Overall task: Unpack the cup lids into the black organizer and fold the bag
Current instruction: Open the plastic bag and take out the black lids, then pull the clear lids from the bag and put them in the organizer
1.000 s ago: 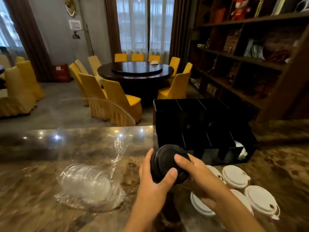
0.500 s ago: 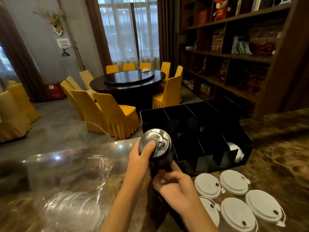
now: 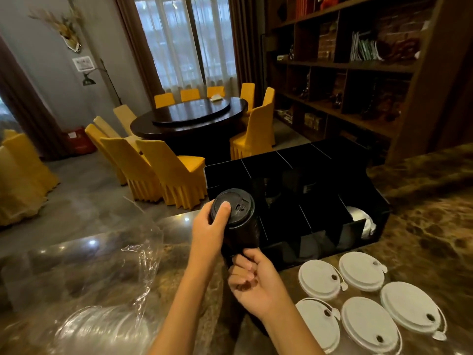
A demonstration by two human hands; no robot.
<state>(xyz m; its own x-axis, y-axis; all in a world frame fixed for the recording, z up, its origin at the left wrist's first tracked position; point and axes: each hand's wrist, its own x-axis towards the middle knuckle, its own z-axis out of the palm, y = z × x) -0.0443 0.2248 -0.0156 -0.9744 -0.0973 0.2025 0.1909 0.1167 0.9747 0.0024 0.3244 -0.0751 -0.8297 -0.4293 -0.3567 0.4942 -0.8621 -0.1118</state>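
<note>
A stack of black lids (image 3: pixel 236 221) is held up over the counter (image 3: pixel 422 201), just in front of the near left corner of the black organizer (image 3: pixel 294 196). The left hand (image 3: pixel 208 226) wraps around the top of the stack, its grip closed with the thumb (image 3: pixel 222 212) pressed flat on the uppermost lid, and the right hand (image 3: pixel 252 280) is curled shut around the bottom end of the same stack. The stack tilts a little, top toward the room. Inside the organizer, the far right compartment holds something pale and shiny (too dim to tell what), and the other compartments are too dark to read. Five white lids (image 3: pixel 361 271) lie flat on the counter just beside the organizer's front edge, near the right forearm, set in two rows and apart from each other. To the left, a clear plastic bag (image 3: pixel 107 303) rests crumpled on the counter with a sleeve of clear lids (image 3: pixel 102 329) inside it, well apart from the organizer
</note>
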